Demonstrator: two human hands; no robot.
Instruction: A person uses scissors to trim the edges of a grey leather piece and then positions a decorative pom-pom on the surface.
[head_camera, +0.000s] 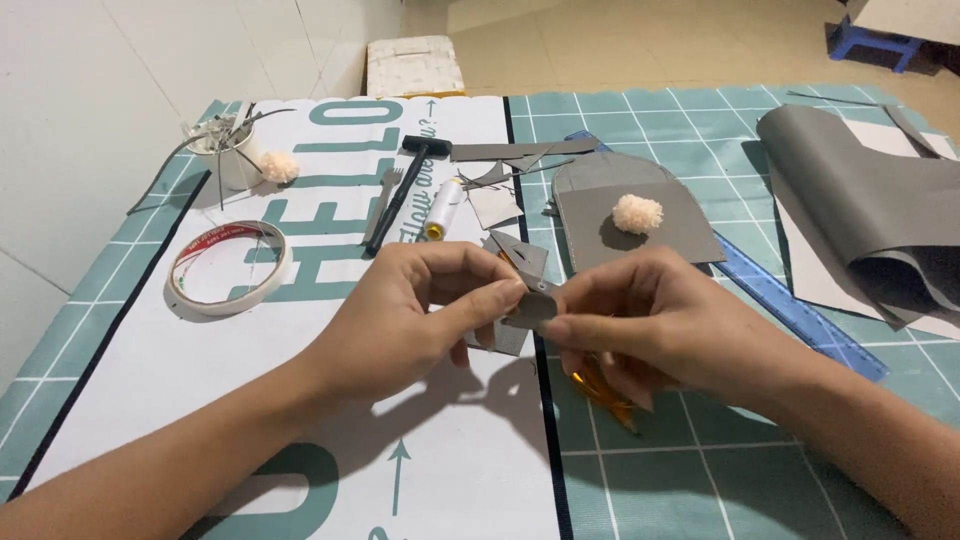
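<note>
Both hands meet over the desk (700, 470) and pinch one small grey piece (530, 305) between the fingertips; the left hand (415, 310) has a closed grip on its left edge, the right hand (640, 320) on its right edge. Just under the right hand lies an orange tool (605, 392). Beyond the grips lie grey scraps (520, 255), and to the left a tape roll (228, 268).
</note>
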